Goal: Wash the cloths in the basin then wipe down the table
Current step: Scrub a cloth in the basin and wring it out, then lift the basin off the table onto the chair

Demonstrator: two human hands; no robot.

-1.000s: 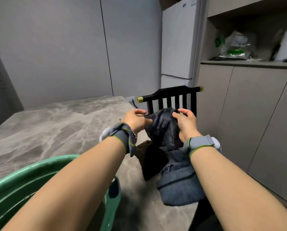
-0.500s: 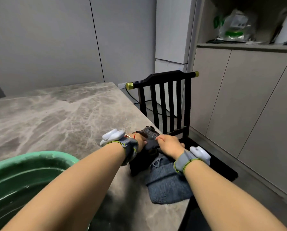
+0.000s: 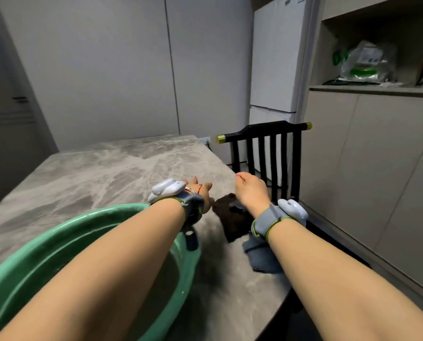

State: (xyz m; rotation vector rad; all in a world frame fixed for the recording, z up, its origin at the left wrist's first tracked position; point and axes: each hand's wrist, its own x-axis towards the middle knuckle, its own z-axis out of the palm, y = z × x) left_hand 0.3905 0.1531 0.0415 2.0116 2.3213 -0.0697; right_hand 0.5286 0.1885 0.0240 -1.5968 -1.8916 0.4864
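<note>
Two cloths lie in a pile near the table's right edge. A dark brown cloth (image 3: 227, 221) lies further from me, and a blue-grey cloth (image 3: 259, 254) nearer me is partly hidden under my right wrist. My left hand (image 3: 200, 194) hovers just left of the pile with its fingers spread and nothing in it. Over the brown cloth my right hand (image 3: 251, 190) is raised, fingers loosely bent away from me, with no cloth in it. The green basin (image 3: 58, 238) sits at the lower left under my left forearm, which hides most of its inside.
The grey marble table (image 3: 102, 178) stretches away to the left and back. A black slatted chair (image 3: 264, 153) stands against the table's right edge, just beyond the cloths. Beige cabinets (image 3: 377, 168) and a white fridge (image 3: 277, 70) line the right side.
Both hands held a dark cloth up, then pressed it down onto the pile. Now they have let go and lifted off it. The view has tilted up.
</note>
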